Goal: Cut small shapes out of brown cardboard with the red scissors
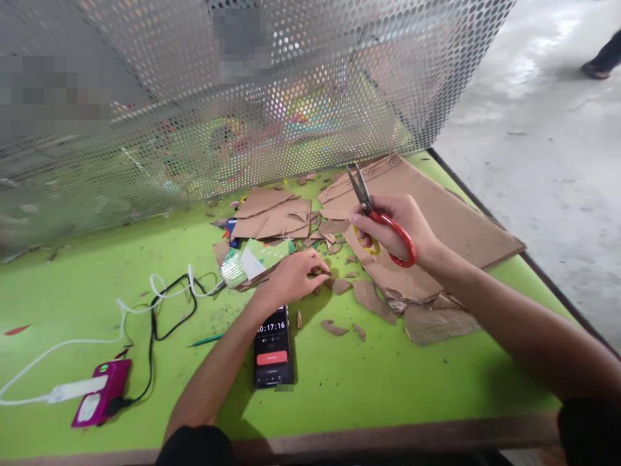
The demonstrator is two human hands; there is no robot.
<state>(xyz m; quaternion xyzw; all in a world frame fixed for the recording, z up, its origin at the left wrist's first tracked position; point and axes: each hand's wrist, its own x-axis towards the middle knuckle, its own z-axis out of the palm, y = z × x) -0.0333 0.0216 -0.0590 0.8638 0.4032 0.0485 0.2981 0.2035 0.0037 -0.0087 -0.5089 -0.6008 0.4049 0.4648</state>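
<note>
My right hand (395,226) holds scissors (361,189) with a red loop and a smaller yellow loop, their blades slightly apart and tipped up and away. It is raised over a large sheet of brown cardboard (451,220). My left hand (298,275) is low over the table, thumb and fingers brought together near small cardboard scraps (341,286); whatever lies between the fingertips is too small to make out. Just behind that hand lie green and white printed pieces (262,255) and flat cardboard pieces (276,219).
A phone (272,356) showing a timer lies below my left wrist. A magenta power bank (103,393) with white and black cables sits at left, near a green pencil (207,340). Perforated metal (291,97) borders the green table (160,414). Someone's foot (596,70) is far right.
</note>
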